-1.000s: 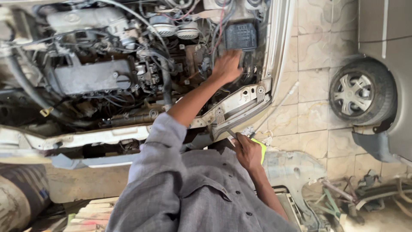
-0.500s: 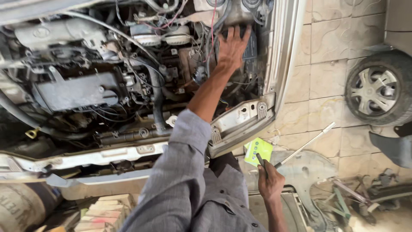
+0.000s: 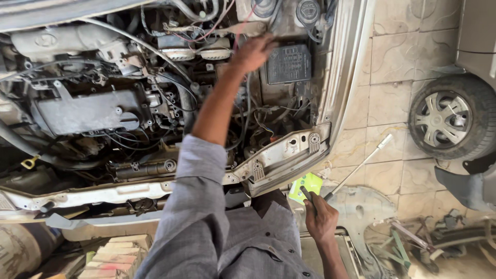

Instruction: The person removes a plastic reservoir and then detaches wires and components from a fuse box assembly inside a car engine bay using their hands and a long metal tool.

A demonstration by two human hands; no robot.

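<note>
Two hands at work over an open car engine bay. Left hand [image 3: 253, 51] reaches deep into the bay, arm in a grey sleeve [image 3: 199, 206], fingers loosely curled and resting on parts just beside the black fuse box [image 3: 289, 63]; can't tell if it pinches anything. Right hand [image 3: 320, 219] hangs low outside the car, closed around the dark handle of a long metal rod [image 3: 359, 166], which slants up and right over the tiled floor [image 3: 390, 103]. A yellow-green card [image 3: 306, 185] sits just beside that hand, by the front corner of the car. Grey engine cover [image 3: 88, 111] lies left in the bay. A second car's wheel [image 3: 449, 119] sits far right.
</note>
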